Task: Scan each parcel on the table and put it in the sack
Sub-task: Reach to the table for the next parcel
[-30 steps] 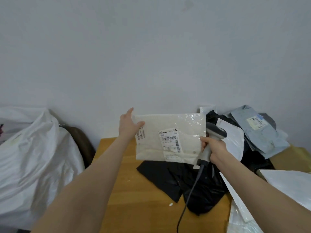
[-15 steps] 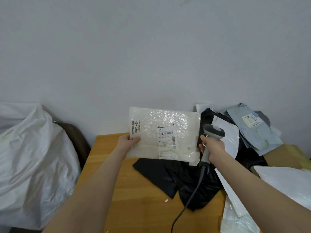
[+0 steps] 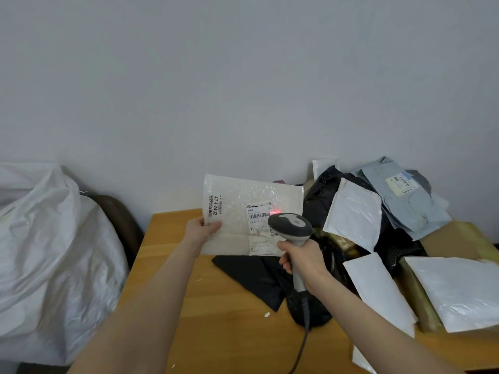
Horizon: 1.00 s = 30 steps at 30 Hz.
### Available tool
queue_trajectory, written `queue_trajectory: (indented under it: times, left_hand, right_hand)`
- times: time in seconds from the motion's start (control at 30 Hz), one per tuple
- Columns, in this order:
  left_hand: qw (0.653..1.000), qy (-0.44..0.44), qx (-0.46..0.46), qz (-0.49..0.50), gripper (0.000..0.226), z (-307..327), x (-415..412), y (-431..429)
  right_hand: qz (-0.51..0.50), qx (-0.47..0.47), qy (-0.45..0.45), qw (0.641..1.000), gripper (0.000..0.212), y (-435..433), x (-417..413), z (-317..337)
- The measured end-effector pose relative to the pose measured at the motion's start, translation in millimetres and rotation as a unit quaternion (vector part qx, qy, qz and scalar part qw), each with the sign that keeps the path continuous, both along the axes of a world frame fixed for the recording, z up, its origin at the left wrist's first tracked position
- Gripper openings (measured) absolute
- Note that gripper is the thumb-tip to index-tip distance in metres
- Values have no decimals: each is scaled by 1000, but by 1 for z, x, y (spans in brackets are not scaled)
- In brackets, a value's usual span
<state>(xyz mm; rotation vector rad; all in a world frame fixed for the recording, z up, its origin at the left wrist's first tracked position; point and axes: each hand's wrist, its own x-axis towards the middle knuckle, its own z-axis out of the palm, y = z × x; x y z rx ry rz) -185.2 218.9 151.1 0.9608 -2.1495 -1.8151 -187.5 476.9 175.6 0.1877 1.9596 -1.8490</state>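
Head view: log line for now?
scan | left hand holds bubble mailer | right hand grips scanner | red beam on label

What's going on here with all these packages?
A person is scanning parcels. The left hand holds up a white bubble mailer above the wooden table, while the right hand aims a barcode scanner at its label, where a red light glows. A pile of parcels lies on the table's right side, and a big white sack sits left of the table.
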Motion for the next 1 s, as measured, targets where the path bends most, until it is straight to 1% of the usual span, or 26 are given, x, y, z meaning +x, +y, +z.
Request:
queue_trajectory:
  times: [0.23,0.6,0.87,1.0]
  left_hand:
    - [1000,2,1,9,29,-4,5,-7]
    - [1000,16,-1,-7,29,2,6,-28]
    - [1000,13,-3,-11,29,7,15,-58]
    - [1000,18,-12,0,29,18,25,-69]
  right_hand:
    - [9,18,-18,1000,15,-8,9,2]
    - [0,28,-14,999,15,-31,14,9]
    - [-12,16,-16,1000,16,-58,22,9]
    - [-2,-24,-1,1000,9,-71,23,10]
